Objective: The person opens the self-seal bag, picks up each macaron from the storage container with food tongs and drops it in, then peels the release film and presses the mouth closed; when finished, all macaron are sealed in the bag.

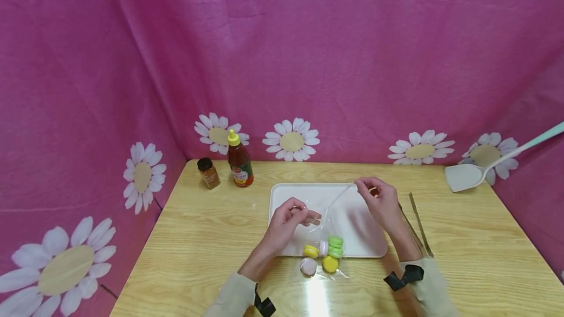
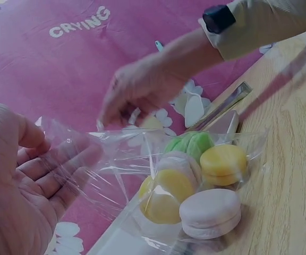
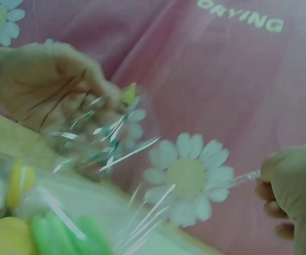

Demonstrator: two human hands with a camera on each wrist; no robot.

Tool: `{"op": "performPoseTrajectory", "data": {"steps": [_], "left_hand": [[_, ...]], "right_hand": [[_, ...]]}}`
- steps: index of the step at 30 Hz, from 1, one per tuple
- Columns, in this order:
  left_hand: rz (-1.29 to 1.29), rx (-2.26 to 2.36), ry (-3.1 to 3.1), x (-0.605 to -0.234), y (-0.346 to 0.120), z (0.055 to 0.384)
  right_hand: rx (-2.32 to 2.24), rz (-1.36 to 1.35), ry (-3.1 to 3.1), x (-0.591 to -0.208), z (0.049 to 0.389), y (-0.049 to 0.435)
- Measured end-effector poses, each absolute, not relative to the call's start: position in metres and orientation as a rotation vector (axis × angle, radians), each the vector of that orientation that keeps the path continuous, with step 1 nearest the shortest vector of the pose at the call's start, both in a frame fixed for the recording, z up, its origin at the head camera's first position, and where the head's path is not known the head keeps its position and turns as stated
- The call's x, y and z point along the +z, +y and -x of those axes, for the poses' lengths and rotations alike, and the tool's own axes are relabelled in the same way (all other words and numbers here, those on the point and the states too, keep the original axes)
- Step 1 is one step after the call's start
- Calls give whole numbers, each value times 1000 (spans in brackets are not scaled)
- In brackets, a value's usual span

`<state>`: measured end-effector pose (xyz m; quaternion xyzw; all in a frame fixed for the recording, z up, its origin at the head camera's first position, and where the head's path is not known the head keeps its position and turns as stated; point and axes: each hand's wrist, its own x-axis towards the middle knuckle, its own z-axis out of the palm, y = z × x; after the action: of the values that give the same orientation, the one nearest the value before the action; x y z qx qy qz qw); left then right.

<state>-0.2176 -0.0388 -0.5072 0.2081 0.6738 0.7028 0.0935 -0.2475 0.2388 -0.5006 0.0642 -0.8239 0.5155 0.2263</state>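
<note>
A clear plastic bag (image 2: 108, 175) holds several macarons: green (image 1: 336, 242), yellow (image 1: 330, 264) and pale pink (image 2: 210, 213). The filled end lies at the near edge of a white tray (image 1: 348, 238), partly over the tabletop. My left hand (image 1: 288, 221) pinches the bag's upper edge between thumb and fingers; the other fingers show through the film in the left wrist view. Up and to the right, my right hand (image 1: 380, 203) pinches one end of a thin clear strip (image 3: 227, 185), which slants down toward the bag's mouth. Whether its far end still joins the bag, I cannot tell.
Gold-coloured tongs (image 1: 421, 226) lie right of the tray. A dark-capped spice jar (image 1: 210, 176) and a yellow-capped red sauce bottle (image 1: 241, 168) stand at the back left. A white spatula (image 1: 463, 177) is at the back right, before the pink curtain (image 1: 352, 72).
</note>
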Motion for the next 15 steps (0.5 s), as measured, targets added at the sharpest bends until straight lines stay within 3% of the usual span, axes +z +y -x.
{"op": "performPoseTrajectory", "data": {"steps": [7,15], "left_hand": [[-600,2110,1997,-507,-40,218],[-546,2156,1990,-506,-40,219]], "right_hand": [[1406,-289,-2676,-522,251,235],[1549,-367,-2723,-524,248,221]]}}
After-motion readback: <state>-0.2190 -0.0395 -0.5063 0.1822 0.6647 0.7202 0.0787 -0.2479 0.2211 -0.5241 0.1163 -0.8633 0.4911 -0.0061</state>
